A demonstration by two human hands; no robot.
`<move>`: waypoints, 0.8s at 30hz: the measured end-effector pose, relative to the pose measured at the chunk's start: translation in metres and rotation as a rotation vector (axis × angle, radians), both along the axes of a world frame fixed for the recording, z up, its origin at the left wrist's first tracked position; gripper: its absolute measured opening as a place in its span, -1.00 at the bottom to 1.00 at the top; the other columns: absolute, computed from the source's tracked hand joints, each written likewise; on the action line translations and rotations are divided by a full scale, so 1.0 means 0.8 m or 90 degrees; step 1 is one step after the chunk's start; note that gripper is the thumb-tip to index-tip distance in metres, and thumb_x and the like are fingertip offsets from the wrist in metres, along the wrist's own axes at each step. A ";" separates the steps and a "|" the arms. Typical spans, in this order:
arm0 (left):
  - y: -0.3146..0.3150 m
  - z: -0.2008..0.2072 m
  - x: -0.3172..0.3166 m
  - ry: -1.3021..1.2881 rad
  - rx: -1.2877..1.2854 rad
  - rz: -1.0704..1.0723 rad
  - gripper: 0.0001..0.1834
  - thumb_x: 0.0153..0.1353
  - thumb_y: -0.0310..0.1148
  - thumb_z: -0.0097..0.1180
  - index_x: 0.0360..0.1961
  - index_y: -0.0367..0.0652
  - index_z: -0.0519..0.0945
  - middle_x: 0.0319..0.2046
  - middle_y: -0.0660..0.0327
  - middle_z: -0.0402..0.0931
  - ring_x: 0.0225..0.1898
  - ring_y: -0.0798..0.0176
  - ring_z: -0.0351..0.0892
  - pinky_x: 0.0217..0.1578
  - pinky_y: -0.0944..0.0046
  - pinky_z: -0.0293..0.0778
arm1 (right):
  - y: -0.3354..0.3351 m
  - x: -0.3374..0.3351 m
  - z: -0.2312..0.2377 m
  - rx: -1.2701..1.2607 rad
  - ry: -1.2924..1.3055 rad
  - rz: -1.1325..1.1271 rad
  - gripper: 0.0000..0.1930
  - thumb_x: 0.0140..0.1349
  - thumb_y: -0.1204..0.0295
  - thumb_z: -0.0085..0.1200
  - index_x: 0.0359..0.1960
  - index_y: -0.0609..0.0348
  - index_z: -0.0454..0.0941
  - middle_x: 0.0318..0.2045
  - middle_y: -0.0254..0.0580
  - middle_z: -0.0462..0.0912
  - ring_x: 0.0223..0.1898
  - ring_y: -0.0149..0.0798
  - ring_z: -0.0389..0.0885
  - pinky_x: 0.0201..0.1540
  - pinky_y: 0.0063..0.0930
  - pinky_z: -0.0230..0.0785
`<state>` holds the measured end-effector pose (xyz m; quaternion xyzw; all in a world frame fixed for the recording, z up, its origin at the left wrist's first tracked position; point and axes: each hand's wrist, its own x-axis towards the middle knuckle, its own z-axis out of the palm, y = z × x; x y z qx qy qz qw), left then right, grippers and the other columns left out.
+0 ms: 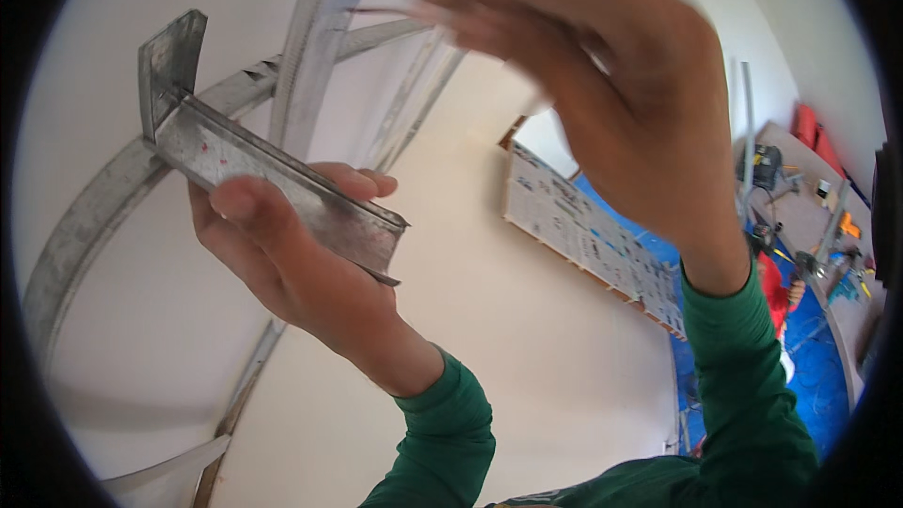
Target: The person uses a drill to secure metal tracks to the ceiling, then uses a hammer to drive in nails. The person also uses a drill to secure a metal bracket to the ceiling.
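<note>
Head view: a flat rectangular board [593, 240] covered in small printed labels, white with blue patches, leans against the pale wall at right of centre, above blue sheeting [809, 367]. The left hand [282, 245] has its fingers clamped on a short galvanised metal channel piece [273, 183], held up before ceiling metal framing [320, 47]. The right hand [602, 103], blurred, pinches a thin pencil-like stick [395, 10]. A cluttered workbench [818, 216] stands far right.
</note>
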<state>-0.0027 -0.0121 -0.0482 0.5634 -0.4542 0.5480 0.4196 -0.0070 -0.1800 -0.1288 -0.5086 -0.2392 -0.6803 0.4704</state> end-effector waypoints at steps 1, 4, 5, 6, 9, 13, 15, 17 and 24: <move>0.003 -0.016 0.003 0.006 -0.004 -0.012 -0.02 0.54 0.39 -0.08 0.42 -0.44 0.19 -0.63 0.07 0.52 -0.63 0.21 0.57 -0.42 0.22 0.59 | 0.005 -0.005 -0.032 0.051 0.006 0.015 -0.72 0.54 0.28 0.17 0.10 0.16 0.75 -0.28 -0.30 0.70 -0.31 -0.42 0.58 -0.18 -0.48 0.39; 0.018 -0.085 0.023 0.119 0.034 -0.145 -0.16 0.58 0.15 0.07 0.45 -0.43 0.17 -0.36 0.01 0.62 -0.52 0.25 0.59 -0.34 0.17 0.61 | 0.048 -0.005 -0.128 0.220 0.170 0.173 -0.69 0.60 0.26 0.11 0.13 0.21 0.71 -0.33 -0.35 0.65 -0.37 -0.49 0.50 -0.26 -0.56 0.35; 0.022 -0.115 0.036 0.151 0.020 -0.236 -0.23 0.58 0.03 0.12 0.43 -0.42 0.20 -0.29 0.05 0.59 -0.48 0.28 0.56 -0.29 0.17 0.61 | 0.060 0.004 -0.156 0.263 0.236 0.218 -0.67 0.62 0.25 0.09 0.14 0.23 0.70 -0.34 -0.36 0.63 -0.39 -0.51 0.47 -0.28 -0.58 0.34; 0.026 -0.148 0.052 0.245 0.088 -0.286 -0.31 0.58 -0.09 0.18 0.42 -0.41 0.24 -0.22 0.09 0.57 -0.43 0.31 0.53 -0.23 0.18 0.61 | 0.046 0.006 -0.192 0.274 0.291 0.295 -0.66 0.64 0.24 0.07 0.16 0.25 0.69 -0.36 -0.38 0.61 -0.41 -0.53 0.45 -0.31 -0.61 0.32; 0.040 -0.250 0.104 0.569 0.089 -0.431 -0.52 0.55 -0.27 0.24 0.29 -0.36 0.44 -0.28 0.26 0.44 -0.39 0.39 0.38 -0.20 0.26 0.52 | 0.058 -0.010 -0.268 0.352 0.421 0.466 -0.64 0.68 0.24 0.00 0.16 0.28 0.67 -0.41 -0.43 0.55 -0.45 -0.57 0.38 -0.37 -0.64 0.28; 0.059 -0.364 0.136 0.876 0.098 -0.491 -0.61 0.54 -0.22 0.29 0.16 -0.31 0.57 -0.27 0.29 0.45 -0.39 0.44 0.36 -0.32 0.29 0.42 | 0.088 -0.034 -0.331 0.427 0.534 0.584 -0.63 0.70 0.23 -0.08 0.12 0.30 0.65 -0.44 -0.46 0.49 -0.48 -0.57 0.32 -0.42 -0.60 0.24; 0.061 -0.405 0.132 0.954 0.136 -0.569 -0.60 0.54 -0.18 0.30 0.13 -0.30 0.59 -0.25 0.29 0.45 -0.39 0.46 0.35 -0.36 0.32 0.39 | 0.100 -0.045 -0.351 0.422 0.611 0.574 -0.61 0.70 0.21 -0.10 0.08 0.33 0.64 -0.39 -0.45 0.50 -0.51 -0.59 0.29 -0.46 -0.61 0.20; 0.063 -0.435 0.127 1.032 0.164 -0.642 -0.55 0.53 -0.10 0.30 0.14 -0.30 0.59 -0.21 0.28 0.46 -0.39 0.47 0.35 -0.38 0.34 0.37 | 0.116 -0.051 -0.367 0.430 0.648 0.624 -0.61 0.70 0.22 -0.10 0.07 0.32 0.64 -0.37 -0.42 0.52 -0.51 -0.58 0.31 -0.46 -0.60 0.21; 0.099 -0.477 0.128 1.223 0.051 -0.708 -0.40 0.51 0.08 0.26 0.18 -0.30 0.57 -0.10 0.21 0.52 -0.39 0.44 0.39 -0.42 0.36 0.38 | 0.138 -0.066 -0.418 0.613 0.634 0.678 -0.66 0.69 0.22 -0.05 0.06 0.26 0.62 -0.33 -0.38 0.55 -0.43 -0.48 0.41 -0.36 -0.55 0.30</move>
